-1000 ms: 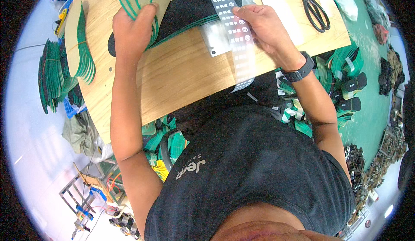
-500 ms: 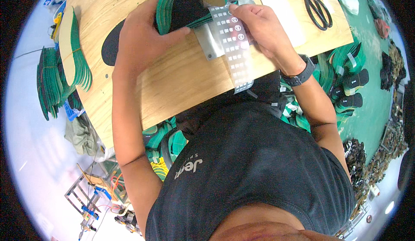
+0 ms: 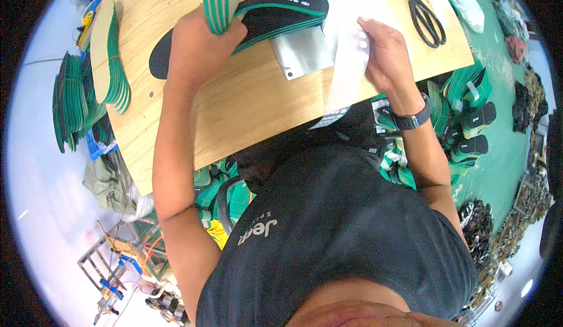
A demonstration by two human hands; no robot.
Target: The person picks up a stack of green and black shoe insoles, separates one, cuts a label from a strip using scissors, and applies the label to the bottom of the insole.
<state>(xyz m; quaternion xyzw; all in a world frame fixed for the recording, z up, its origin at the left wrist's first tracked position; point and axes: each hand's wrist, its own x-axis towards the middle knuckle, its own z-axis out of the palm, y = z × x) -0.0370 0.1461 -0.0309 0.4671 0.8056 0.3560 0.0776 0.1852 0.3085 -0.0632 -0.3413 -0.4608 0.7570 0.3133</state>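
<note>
My left hand (image 3: 202,46) is closed around several bent insoles (image 3: 218,2) with green edges and a beige underside, folded back upward. Beneath them, more black insoles (image 3: 281,17) with green edges lie across the table, and small white print shows near one's right end. A flat metal plate (image 3: 305,54) sits partly under these insoles. My right hand (image 3: 388,51) pinches the edge of a long clear strip of labels (image 3: 347,72), whose lower end hangs over the table's near edge. Glare washes out much of the strip.
Black scissors (image 3: 427,22) lie at the right of the wooden table (image 3: 246,122). A banded stack of insoles (image 3: 114,63) rests at the left edge. Bundles of insoles (image 3: 469,122) are heaped beyond the table's right side, and more (image 3: 73,104) at the left.
My right hand and the label strip have moved right, away from the insoles. My left hand has closed on the bent insoles, and more of the black insole under them shows.
</note>
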